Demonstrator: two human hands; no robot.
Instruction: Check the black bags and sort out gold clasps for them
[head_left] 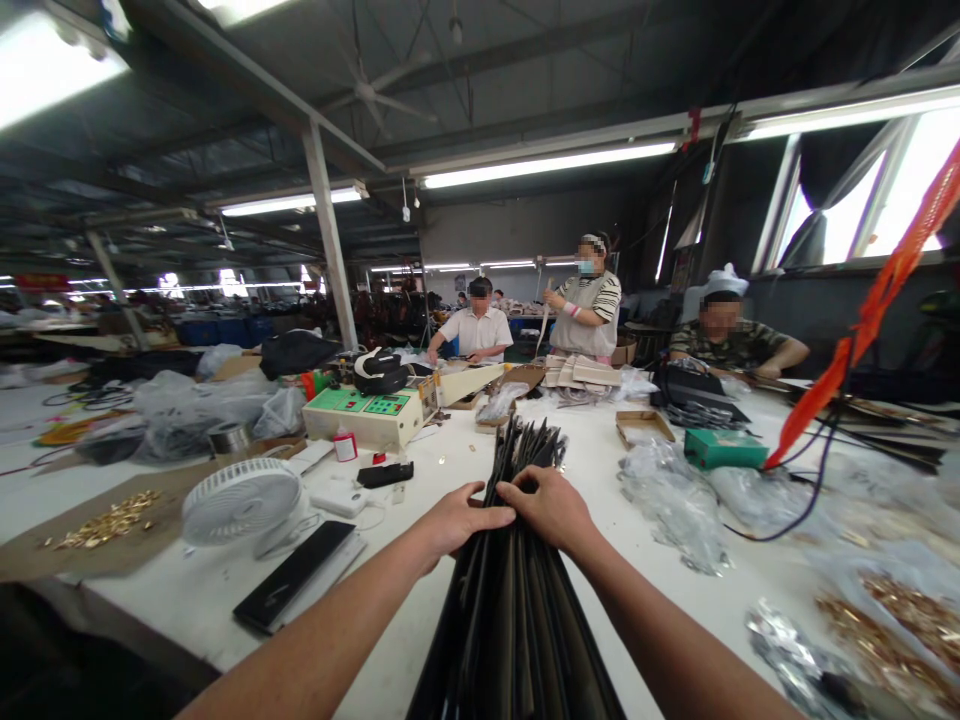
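Note:
A thick bundle of long, flat black pieces (517, 620) stands on edge in front of me, running from the near edge of the view toward the table's middle. They look like leather or a similar sheet material; the exact kind does not show. On the left side of the bundle, my left hand (459, 520) is closed, thumb and fingers on the edges of the pieces. My right hand (553, 508) is closed over the bundle's top from the right, its fingertips close to the left thumb. The fingers' undersides are hidden.
To the left are a white fan (241, 500), a black flat box (294, 575) and a cream machine (367, 415). Plastic bags (667, 490), a green box (724, 449) and gold metal parts (900, 610) lie right. An orange strand (847, 360) hangs there. Several co-workers (589, 305) are beyond.

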